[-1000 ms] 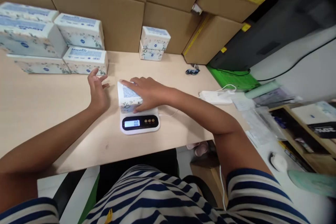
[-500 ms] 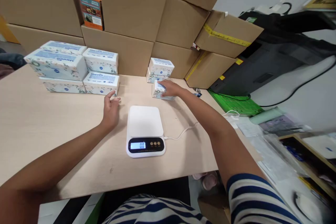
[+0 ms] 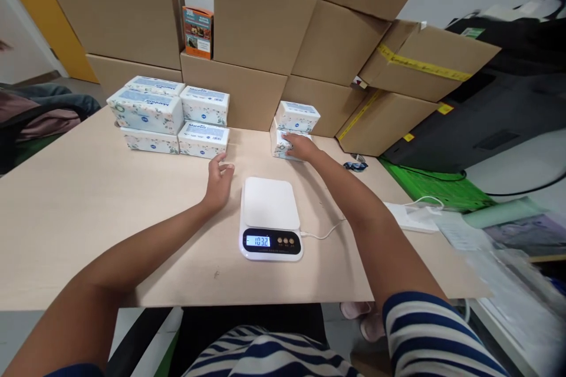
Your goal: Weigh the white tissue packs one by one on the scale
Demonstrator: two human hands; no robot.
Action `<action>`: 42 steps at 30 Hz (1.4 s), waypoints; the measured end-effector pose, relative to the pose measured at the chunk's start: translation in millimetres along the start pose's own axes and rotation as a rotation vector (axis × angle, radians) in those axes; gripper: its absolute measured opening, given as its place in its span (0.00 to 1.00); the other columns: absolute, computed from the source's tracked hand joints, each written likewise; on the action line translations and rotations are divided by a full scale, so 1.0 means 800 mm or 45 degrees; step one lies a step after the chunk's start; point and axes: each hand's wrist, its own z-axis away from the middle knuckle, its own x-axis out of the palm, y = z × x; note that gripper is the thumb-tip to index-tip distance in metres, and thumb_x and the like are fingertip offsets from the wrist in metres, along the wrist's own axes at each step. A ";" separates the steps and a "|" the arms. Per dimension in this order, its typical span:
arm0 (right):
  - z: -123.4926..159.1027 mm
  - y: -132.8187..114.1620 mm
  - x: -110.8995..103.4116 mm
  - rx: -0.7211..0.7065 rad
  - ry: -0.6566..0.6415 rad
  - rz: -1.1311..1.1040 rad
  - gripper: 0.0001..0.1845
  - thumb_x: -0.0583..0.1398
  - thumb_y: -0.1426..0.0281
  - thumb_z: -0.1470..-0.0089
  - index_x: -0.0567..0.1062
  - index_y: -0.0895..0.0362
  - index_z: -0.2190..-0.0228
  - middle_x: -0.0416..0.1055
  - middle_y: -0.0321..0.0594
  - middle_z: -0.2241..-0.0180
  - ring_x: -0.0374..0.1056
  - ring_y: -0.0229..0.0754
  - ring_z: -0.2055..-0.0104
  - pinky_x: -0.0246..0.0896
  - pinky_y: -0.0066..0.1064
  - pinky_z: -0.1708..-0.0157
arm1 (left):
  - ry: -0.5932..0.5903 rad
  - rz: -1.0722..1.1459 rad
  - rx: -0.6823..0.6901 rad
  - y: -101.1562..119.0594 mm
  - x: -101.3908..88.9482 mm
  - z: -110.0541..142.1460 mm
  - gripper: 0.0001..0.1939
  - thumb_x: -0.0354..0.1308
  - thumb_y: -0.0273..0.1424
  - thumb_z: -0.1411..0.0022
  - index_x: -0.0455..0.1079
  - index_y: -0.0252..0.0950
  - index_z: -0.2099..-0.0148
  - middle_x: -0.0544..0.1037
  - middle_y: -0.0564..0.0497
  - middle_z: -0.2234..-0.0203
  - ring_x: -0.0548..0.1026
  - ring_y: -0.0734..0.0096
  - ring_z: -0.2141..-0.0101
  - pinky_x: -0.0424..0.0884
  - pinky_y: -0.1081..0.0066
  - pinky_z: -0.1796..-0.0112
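My right hand (image 3: 301, 146) grips a white, floral-printed tissue pack (image 3: 279, 144) at the back of the table. This pack sits against a small stack, whose upper tissue pack (image 3: 298, 116) shows behind my fingers. My left hand (image 3: 219, 184) holds nothing; its fingers are apart and slightly curled, close to the front tissue pack (image 3: 203, 140) of the left stack. Between my arms lies a white kitchen scale (image 3: 270, 203) with a bare plate. Its lit display (image 3: 258, 241) reads about 103.2, possibly with a minus sign.
Several more tissue packs (image 3: 145, 111) are stacked at the left. Cardboard boxes (image 3: 260, 20) form a wall behind, with a small orange box (image 3: 198, 32) among them. A white cable (image 3: 322, 234) runs right from the scale. A green mat (image 3: 424, 185) lies at the right.
My right hand has pushed the tissue pack back against the small stack. The scale display went from 0.0 to about 103.2. The view has shifted left; my left hand keeps its pose.
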 end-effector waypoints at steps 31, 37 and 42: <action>-0.083 -0.301 -0.046 -0.447 0.075 0.064 0.29 0.63 0.50 0.31 0.79 0.61 0.43 0.79 0.61 0.40 0.77 0.62 0.41 0.73 0.44 0.44 | 0.332 -0.327 0.334 -0.003 -0.044 -0.043 0.44 0.46 0.61 0.23 0.53 0.36 0.20 0.39 0.32 0.16 0.36 0.49 0.16 0.37 0.46 0.19; -0.064 -0.294 -0.028 -0.495 0.061 0.114 0.34 0.65 0.56 0.34 0.71 0.65 0.37 0.71 0.64 0.34 0.75 0.66 0.39 0.72 0.49 0.44 | 0.595 -0.264 -0.200 -0.001 -0.048 -0.066 0.34 0.46 0.43 0.18 0.54 0.29 0.21 0.52 0.29 0.18 0.47 0.52 0.17 0.44 0.51 0.19; -0.035 -0.282 -0.026 -0.507 0.068 0.114 0.32 0.64 0.59 0.33 0.69 0.65 0.36 0.69 0.64 0.32 0.74 0.67 0.37 0.72 0.50 0.43 | 0.549 -0.158 -0.143 -0.002 -0.047 -0.069 0.32 0.47 0.44 0.18 0.56 0.32 0.22 0.60 0.31 0.20 0.55 0.52 0.19 0.46 0.51 0.20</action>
